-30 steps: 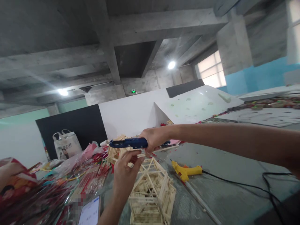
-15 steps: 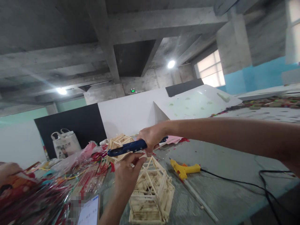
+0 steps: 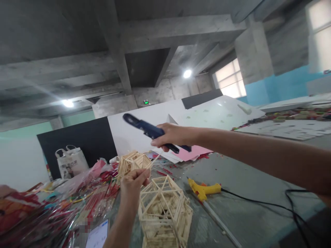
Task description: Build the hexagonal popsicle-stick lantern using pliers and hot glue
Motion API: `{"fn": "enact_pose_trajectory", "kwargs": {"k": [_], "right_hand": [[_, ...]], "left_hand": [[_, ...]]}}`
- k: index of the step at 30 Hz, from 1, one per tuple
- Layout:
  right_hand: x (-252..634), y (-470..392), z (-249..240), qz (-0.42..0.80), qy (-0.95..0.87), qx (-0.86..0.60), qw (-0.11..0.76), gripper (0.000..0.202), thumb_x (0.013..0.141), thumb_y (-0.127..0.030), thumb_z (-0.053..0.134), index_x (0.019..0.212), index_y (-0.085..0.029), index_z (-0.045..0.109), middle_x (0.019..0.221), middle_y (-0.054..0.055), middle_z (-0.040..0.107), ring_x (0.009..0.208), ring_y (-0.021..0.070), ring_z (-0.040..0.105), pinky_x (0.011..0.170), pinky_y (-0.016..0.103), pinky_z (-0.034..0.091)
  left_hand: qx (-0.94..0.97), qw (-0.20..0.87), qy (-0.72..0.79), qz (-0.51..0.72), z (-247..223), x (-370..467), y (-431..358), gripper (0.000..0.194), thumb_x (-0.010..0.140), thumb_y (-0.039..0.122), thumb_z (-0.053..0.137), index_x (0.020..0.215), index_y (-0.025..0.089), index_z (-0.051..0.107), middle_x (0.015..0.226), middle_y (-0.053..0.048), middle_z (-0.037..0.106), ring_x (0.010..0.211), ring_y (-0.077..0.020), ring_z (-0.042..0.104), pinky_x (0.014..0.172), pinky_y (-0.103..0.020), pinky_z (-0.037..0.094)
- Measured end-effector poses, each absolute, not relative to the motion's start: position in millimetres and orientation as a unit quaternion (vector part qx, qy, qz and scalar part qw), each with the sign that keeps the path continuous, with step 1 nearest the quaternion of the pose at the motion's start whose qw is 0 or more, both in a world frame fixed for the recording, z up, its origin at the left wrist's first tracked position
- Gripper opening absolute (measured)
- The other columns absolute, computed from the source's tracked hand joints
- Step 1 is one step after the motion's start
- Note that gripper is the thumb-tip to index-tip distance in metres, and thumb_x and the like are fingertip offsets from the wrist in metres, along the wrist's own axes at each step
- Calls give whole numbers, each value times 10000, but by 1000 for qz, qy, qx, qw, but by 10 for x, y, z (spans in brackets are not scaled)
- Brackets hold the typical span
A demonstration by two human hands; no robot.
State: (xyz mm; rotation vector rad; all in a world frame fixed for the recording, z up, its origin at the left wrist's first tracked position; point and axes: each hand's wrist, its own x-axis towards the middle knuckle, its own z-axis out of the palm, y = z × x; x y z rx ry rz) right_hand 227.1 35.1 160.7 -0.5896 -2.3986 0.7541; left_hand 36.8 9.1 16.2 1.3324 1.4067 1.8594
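My left hand [image 3: 134, 182] pinches a thin wooden stick [image 3: 155, 160] that points up and to the right. Raised at the centre, my right hand [image 3: 169, 136] is wrapped round a dark blue hand tool [image 3: 147, 128], its long end toward the upper left. Below both hands stands an open frame of pale wooden sticks [image 3: 165, 212], with triangular bars across its top. A second stick frame [image 3: 133, 162] is just behind my left hand.
A yellow glue gun [image 3: 204, 188] with a black cord lies on the grey table [image 3: 232, 172], right of the frame. Wrapped sticks and plastic [image 3: 88, 196] heap up at left, by a phone [image 3: 98, 235]. Pink paper [image 3: 191, 152] lies behind; a white bag [image 3: 71, 162] stands at back left.
My right hand has lifted the blue tool up and away from my left hand, tilting it. My left hand has moved left with the stick, uncovering more of the near frame's top.
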Motion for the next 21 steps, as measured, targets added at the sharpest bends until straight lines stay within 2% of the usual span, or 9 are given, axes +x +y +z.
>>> {"fn": "enact_pose_trajectory", "kwargs": {"k": [3,5,7,9,13,16,21], "right_hand": [[2502,326,1448,375,-833,-263,310,185,741,-315,563,725,-144,494,571,-7,558,463,79,511,435,193,397],[2612,416,1258,408,-818,-298,276,229,753,-357,546,698,-138,509,537,10,563,441,91,509,406,198,381],[2645,564,1036,432,-794,-339,260,236,748,-354,556,670,-134,514,520,18,565,452,98,526,417,198,388],[2585,720,824,458,-769,-358,267,195,718,-293,588,637,-139,501,491,6,551,433,94,512,423,201,394],[2241,917,579,551,-662,-329,387,139,696,-229,608,636,-140,520,459,-4,535,414,96,490,410,211,388],[1940,968,586,661,-555,-255,435,152,688,-257,638,666,-136,548,483,-13,534,418,93,485,431,226,419],[1696,978,682,704,-505,-136,480,121,630,-155,669,650,-126,554,494,-9,545,470,91,517,496,219,450]], "left_hand": [[391,368,442,719,233,195,187,140,613,202,734,666,109,644,547,16,614,422,-40,503,420,-136,405],[334,428,414,731,298,122,231,68,669,121,680,648,96,621,544,15,606,400,-29,497,399,-126,413],[292,463,404,733,363,111,257,90,722,76,621,635,90,603,519,13,592,382,-28,497,387,-124,427],[269,479,399,734,409,165,274,115,747,63,594,636,89,596,509,9,591,367,-28,496,372,-124,430],[254,485,372,750,435,375,314,139,753,50,583,624,102,581,508,7,598,352,-27,492,352,-120,414],[252,484,346,763,433,525,355,148,749,54,584,611,108,578,496,9,593,355,-24,488,361,-116,408],[280,464,318,778,431,675,392,87,716,62,607,639,102,607,497,4,599,373,-29,487,377,-119,399]]}}
